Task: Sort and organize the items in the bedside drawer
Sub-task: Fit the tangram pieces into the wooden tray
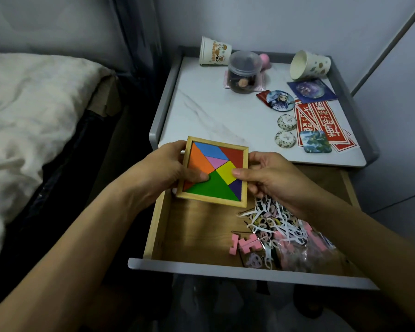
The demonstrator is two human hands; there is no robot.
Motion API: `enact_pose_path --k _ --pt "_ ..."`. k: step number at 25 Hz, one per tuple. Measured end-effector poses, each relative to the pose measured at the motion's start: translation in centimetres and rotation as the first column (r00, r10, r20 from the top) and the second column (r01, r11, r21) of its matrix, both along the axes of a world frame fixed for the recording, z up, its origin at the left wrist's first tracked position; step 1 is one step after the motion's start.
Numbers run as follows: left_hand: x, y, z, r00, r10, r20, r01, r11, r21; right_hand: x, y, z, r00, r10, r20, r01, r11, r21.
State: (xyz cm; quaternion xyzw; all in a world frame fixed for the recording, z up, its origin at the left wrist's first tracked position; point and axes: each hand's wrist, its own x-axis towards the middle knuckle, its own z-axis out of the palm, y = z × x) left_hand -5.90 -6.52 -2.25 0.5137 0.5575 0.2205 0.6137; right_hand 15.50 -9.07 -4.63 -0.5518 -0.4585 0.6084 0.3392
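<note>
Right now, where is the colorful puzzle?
In the head view, mid-frame, the puzzle is held by the left hand and right hand above the back left of the open drawer, by the front edge of the nightstand.

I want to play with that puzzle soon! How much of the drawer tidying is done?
About halfway, it seems. Badges, red stickers, paper cups and a jar already sit on the nightstand top. The left hand and right hand hold the tangram puzzle over the open drawer. Still inside, on the right, are tangled white floss picks and pink blocks.
</note>
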Motion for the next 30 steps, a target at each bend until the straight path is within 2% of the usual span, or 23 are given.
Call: enact_pose_path --k 2,4,5,7,8,9,14,18,20,26,30 --pt "-0.8 0.2 0.2 0.991 -0.051 -0.126 0.056 0.998 0.033 -0.2 -0.3 -1.2 0.999 0.013 0.043 -0.012 0.999 -0.041" --pt "-1.9 0.5 0.0 0.97 -0.025 -0.243 0.049 0.994 0.094 -0.4 -1.0 -2.8 0.995 0.055 0.085 -0.045 0.992 -0.114" --pt "-2.4 0.7 -0.2 0.931 0.008 -0.364 0.054 0.986 0.16 -0.5 -1.5 -3.9 0.99 0.082 0.111 -0.063 0.985 -0.16" --pt "-3.3 0.8 -0.4 0.743 0.079 -0.664 0.137 0.954 0.266 -1.2 -2.6 -5.9 0.977 0.135 0.165 -0.089 0.961 -0.262" --pt "-3.5 0.6 -0.4 0.66 0.086 -0.746 0.176 0.948 0.265 -1.8 -2.9 -6.8 0.97 0.157 0.184 -0.097 0.949 -0.301" --pt "-3.4 0.5 -0.4 0.623 0.059 -0.78 0.205 0.95 0.235 -2.4 -2.8 -7.7 0.962 0.18 0.206 -0.107 0.941 -0.322" --pt "-1.9 -0.3 -0.8 0.563 -0.191 -0.804 0.365 0.93 0.034 -5.2 -1.0 -10.4 0.909 0.271 0.316 -0.159 0.928 -0.337" --pt "-1.8 -0.2 -1.7 0.514 -0.262 -0.817 0.422 0.906 -0.025 -6.0 -0.2 -11.3 0.89 0.269 0.368 -0.124 0.92 -0.372" --pt "-1.5 -0.3 -1.7 0.499 -0.265 -0.825 0.439 0.898 -0.023 -6.1 0.0 -11.7 0.87 0.293 0.397 -0.14 0.918 -0.372" --pt "-1.1 -0.3 -2.4 0.45 -0.207 -0.869 0.457 0.889 0.025 -6.4 0.7 -11.0 0.718 0.387 0.578 -0.236 0.917 -0.321" --pt "-0.7 -0.6 -2.5 0.356 -0.09 -0.93 0.494 0.863 0.105 -5.9 0.6 -10.0 0.621 0.389 0.68 -0.308 0.919 -0.245"
